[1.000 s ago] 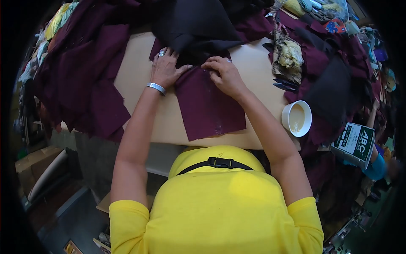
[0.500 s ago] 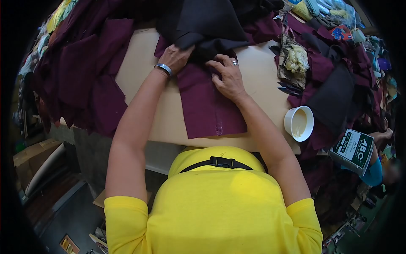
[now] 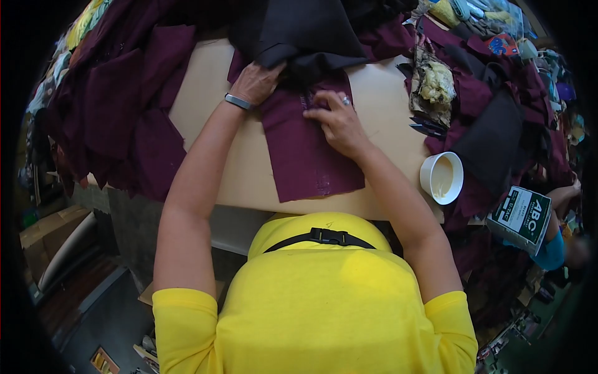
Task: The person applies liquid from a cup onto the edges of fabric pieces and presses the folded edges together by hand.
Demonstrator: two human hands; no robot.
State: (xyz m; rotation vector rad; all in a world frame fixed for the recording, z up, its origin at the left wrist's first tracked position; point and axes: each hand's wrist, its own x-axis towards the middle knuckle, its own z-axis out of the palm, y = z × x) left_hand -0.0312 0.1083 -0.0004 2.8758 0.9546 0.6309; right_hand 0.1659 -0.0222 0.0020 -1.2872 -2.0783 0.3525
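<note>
A maroon cloth piece [image 3: 305, 156] lies flat on the pale tabletop [image 3: 237, 168], with faint white marks near its lower edge. Black cloth [image 3: 308, 31] covers its far end. My left hand [image 3: 256, 84] is at the piece's upper left, where the black cloth begins; its fingertips are hidden under a dark fold. Over the upper right of the maroon piece is my right hand [image 3: 339, 121], slightly blurred, with fingers bent and apart and nothing visible in them.
Maroon cloth heaps [image 3: 118, 106] lie at the left. On the right are a white cup [image 3: 441, 178] with pale contents, a yellowish lump [image 3: 436, 86] on a stained scrap, dark cloth [image 3: 492, 143] and a green-and-white box [image 3: 520, 218]. Another person's arm [image 3: 551, 246] shows beyond the box.
My right hand has drawn slightly back from the black cloth toward me, uncovering more of the maroon piece's upper part. My left hand has barely moved.
</note>
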